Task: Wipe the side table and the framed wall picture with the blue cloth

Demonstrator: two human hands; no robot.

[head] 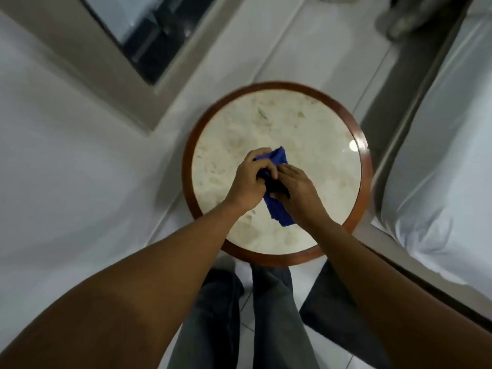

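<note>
Framed picture point(138, 35) cut off above.

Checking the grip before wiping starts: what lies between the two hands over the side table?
In the head view, the blue cloth is bunched between the left hand and right hand, above the side table.

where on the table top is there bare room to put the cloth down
The far half of the table, between the hands and the far rim, is bare, as is the right side by the light glare. The middle and near-left are taken by the left hand, right hand and the blue cloth bunched between them.
</note>
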